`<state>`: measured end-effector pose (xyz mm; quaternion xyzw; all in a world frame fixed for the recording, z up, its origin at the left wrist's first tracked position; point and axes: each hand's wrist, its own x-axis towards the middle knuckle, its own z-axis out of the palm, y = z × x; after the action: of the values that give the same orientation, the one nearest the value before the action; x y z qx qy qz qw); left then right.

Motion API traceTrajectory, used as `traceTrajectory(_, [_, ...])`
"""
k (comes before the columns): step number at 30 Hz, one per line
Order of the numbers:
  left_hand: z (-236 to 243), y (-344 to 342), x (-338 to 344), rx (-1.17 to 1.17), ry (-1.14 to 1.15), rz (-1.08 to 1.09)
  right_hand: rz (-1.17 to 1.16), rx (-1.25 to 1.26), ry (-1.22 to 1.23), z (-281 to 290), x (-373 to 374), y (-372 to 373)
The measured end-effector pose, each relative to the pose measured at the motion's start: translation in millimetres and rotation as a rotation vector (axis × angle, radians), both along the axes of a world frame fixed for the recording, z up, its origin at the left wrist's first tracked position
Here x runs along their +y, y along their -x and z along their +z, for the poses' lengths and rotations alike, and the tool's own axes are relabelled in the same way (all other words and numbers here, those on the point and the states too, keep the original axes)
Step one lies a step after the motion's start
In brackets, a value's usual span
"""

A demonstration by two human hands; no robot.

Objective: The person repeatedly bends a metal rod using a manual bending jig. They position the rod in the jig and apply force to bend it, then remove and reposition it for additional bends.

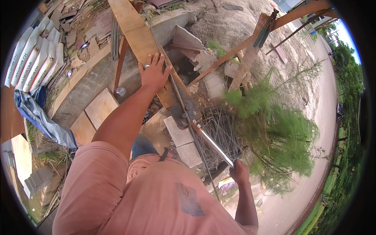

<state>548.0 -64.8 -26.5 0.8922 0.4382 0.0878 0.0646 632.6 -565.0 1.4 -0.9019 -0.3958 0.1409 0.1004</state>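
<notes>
My left hand lies flat on a long wooden plank, fingers stretched out, a ring on one of them. Beside its fingertips a thin metal rod runs along the plank and over a dark metal plate with pegs at the plank's near end. My right hand is closed round the dark end of a silver metal lever. The lever's far end meets the plate next to the rod. From there the rod's near part runs down past my body. Whether my left hand presses on the rod is unclear.
Several bent steel rods lie heaped under the lever. A feathery green bush stands close on the right. White bags are stacked at far left above a blue-grey tarp. Wooden braces cross at the back.
</notes>
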Motion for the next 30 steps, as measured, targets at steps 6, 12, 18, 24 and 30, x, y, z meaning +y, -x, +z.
traceTrajectory(6, [2.8,-0.2,-3.1,-0.016,0.025,-0.001,-0.107,0.003,-0.022,-26.4,-5.6,-37.0])
traceTrajectory(12, [1.6,0.3,-2.2,-0.032,0.031,0.012,0.123,-0.250,0.043,-3.0,41.3,-107.9])
traceTrajectory(18, [4.4,-0.7,-4.2,-0.050,0.022,0.014,0.332,-0.319,0.119,5.2,73.2,-161.3])
traceTrajectory(24, [4.3,-1.2,-4.1,-0.044,0.032,0.011,0.394,-0.400,0.156,15.9,131.4,-192.1])
traceTrajectory(30, [4.1,1.0,-3.4,-0.043,0.024,0.018,0.509,-0.452,0.029,38.2,169.1,-199.6])
